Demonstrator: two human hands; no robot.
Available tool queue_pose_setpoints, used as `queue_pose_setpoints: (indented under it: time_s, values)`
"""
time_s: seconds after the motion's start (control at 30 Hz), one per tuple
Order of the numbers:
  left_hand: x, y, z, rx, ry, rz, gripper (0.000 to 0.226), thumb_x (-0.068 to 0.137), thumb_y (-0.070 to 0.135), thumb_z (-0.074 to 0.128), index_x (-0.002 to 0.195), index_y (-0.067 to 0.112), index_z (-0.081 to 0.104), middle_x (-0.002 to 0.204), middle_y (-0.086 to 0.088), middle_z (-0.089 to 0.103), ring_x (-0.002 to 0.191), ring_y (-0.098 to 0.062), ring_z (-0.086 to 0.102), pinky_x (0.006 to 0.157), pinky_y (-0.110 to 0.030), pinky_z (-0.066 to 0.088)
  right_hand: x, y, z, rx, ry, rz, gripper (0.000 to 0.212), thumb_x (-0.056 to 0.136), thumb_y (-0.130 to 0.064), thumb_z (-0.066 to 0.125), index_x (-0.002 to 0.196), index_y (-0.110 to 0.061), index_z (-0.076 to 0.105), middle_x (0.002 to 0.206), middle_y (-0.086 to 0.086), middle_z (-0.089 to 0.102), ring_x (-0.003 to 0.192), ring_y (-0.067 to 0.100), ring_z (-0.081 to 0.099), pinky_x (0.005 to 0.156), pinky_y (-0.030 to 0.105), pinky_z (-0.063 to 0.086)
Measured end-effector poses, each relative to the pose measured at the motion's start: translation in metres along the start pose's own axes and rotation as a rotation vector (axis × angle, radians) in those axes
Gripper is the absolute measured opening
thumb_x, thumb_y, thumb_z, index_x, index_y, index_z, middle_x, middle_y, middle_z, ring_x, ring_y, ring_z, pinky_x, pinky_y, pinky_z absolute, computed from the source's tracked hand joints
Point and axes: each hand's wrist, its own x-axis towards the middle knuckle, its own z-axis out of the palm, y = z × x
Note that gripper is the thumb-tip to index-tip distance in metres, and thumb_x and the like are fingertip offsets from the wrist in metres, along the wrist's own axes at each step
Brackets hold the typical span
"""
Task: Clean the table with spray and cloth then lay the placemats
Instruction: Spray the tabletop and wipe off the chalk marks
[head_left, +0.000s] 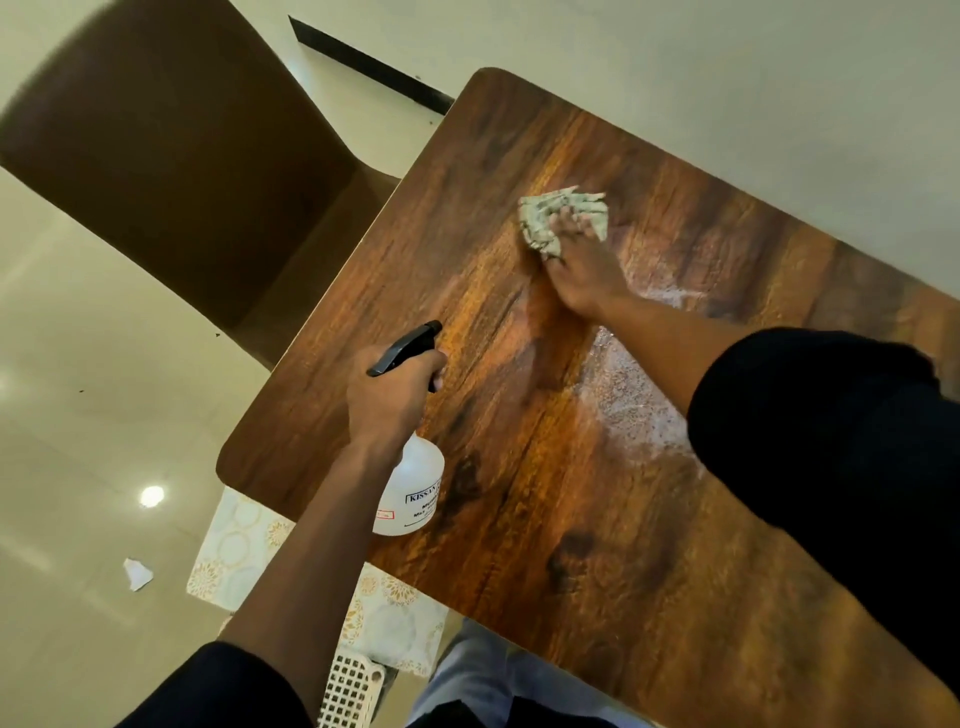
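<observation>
- Setting: a pale tiled floor (104, 395) and a light wall surround a wooden table (597, 519) with rounded corners and a dark, strongly grained top.
- Table surface: a whitish film of wet spray (634, 395) lies on the wood beside the right forearm, reaching from near the right wrist toward the table's near right part.
- Right hand (582, 270): pressed palm-down on the tabletop, fingers spread over a crumpled pale green cloth (550, 218); the cloth lies flat on the wood toward the far side of the table.
- Left hand (387, 395): closed around the neck of a spray bottle (410, 493), one finger on the black trigger head (410, 345); the nozzle points across the table.
- Spray bottle: translucent white body with a printed label, held over the table's left edge.
- Placemats (239, 540): pale sheets with a gold floral and circle pattern, seen below the table's near left corner, partly hidden by the tabletop and left forearm.
- Other items: a brown chair (171, 156) at the table's left side; a white lattice basket (350, 686) at the lower edge; a scrap of white paper (137, 574) on the floor.
</observation>
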Motion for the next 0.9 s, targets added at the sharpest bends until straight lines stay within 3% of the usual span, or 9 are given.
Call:
queue_pose_setpoints:
  time_s: [0.13,0.27,0.37,0.47,0.53,0.6,0.7,0.8,0.9]
  values:
    - [0.003,-0.003,0.0,-0.013,0.008,0.004,0.052,0.093,0.033,0.078,0.125,-0.006,0.066,0.077,-0.009,0.072,0.046,-0.004,0.053,0.043,-0.021,0.04,0.018,0.032,-0.016,0.037,-0.039,0.201,0.065,0.11,-0.044,0.032,0.166,-0.023,0.006,0.173,-0.001,-0.004,0.159,0.028,-0.003,0.128,0.054,0.009]
    - [0.0,-0.003,-0.005,-0.018,0.012,0.002,0.055,0.092,0.032,0.078,0.127,-0.009,0.064,0.078,-0.012,0.072,0.045,-0.004,0.053,0.042,-0.021,0.041,0.019,0.002,-0.006,0.083,0.007,0.257,0.064,0.11,-0.041,0.034,0.166,-0.021,0.011,0.173,0.002,0.001,0.159,0.032,0.0,0.128,0.054,0.009]
    - [-0.005,-0.002,-0.011,-0.026,0.026,0.003,0.049,0.093,0.031,0.078,0.121,-0.007,0.067,0.078,-0.012,0.071,0.045,-0.004,0.052,0.042,-0.022,0.041,0.003,-0.037,0.016,0.017,0.032,0.11,0.062,0.107,-0.042,0.039,0.164,-0.024,0.019,0.172,0.004,0.016,0.158,0.034,0.011,0.126,0.059,0.012]
    - [-0.012,0.005,-0.014,-0.019,0.04,0.013,0.023,0.096,0.022,0.075,0.094,-0.001,0.074,0.071,-0.011,0.068,0.044,-0.011,0.047,0.043,-0.025,0.038,-0.028,-0.081,0.043,-0.03,-0.019,-0.11,0.063,0.105,-0.041,0.038,0.163,-0.03,0.016,0.173,-0.001,0.009,0.158,0.031,0.005,0.126,0.061,0.006]
    - [-0.016,0.009,-0.012,-0.012,0.06,0.023,0.024,0.096,0.017,0.074,0.08,-0.001,0.074,0.067,-0.012,0.066,0.043,-0.014,0.043,0.043,-0.025,0.037,-0.051,-0.104,0.059,-0.046,-0.056,-0.304,0.064,0.103,-0.04,0.037,0.163,-0.032,0.016,0.173,-0.003,0.008,0.159,0.027,0.002,0.127,0.06,0.005]
    - [-0.018,0.01,-0.011,-0.011,0.07,0.024,0.026,0.095,0.017,0.074,0.08,-0.003,0.073,0.069,-0.014,0.066,0.043,-0.015,0.042,0.042,-0.025,0.036,-0.068,-0.112,0.071,-0.063,-0.099,-0.474,0.064,0.103,-0.039,0.038,0.163,-0.031,0.018,0.173,-0.006,0.008,0.16,0.021,-0.002,0.128,0.052,-0.002]
    - [-0.019,0.01,-0.007,-0.009,0.061,0.013,0.027,0.095,0.021,0.074,0.091,-0.006,0.074,0.073,-0.015,0.068,0.043,-0.012,0.044,0.042,-0.025,0.035,-0.068,-0.1,0.071,-0.07,-0.13,-0.599,0.062,0.105,-0.037,0.038,0.164,-0.029,0.02,0.173,-0.008,0.007,0.16,0.016,-0.003,0.128,0.046,0.002]
    - [-0.021,0.008,-0.004,0.004,0.045,0.006,0.03,0.094,0.021,0.075,0.088,-0.008,0.072,0.069,-0.012,0.066,0.045,-0.014,0.043,0.046,-0.027,0.035,-0.054,-0.079,0.055,-0.076,-0.127,-0.551,0.063,0.106,-0.035,0.036,0.165,-0.03,0.014,0.172,-0.011,0.005,0.159,0.015,-0.001,0.126,0.044,0.002]
    - [-0.024,0.007,-0.001,-0.006,0.044,-0.021,0.032,0.09,0.026,0.077,0.098,-0.005,0.072,0.07,-0.011,0.068,0.045,-0.012,0.047,0.046,-0.028,0.038,-0.05,-0.045,0.042,0.017,-0.045,-0.247,0.062,0.107,-0.037,0.038,0.164,-0.03,0.013,0.172,-0.008,0.004,0.159,0.018,0.0,0.128,0.051,0.002]
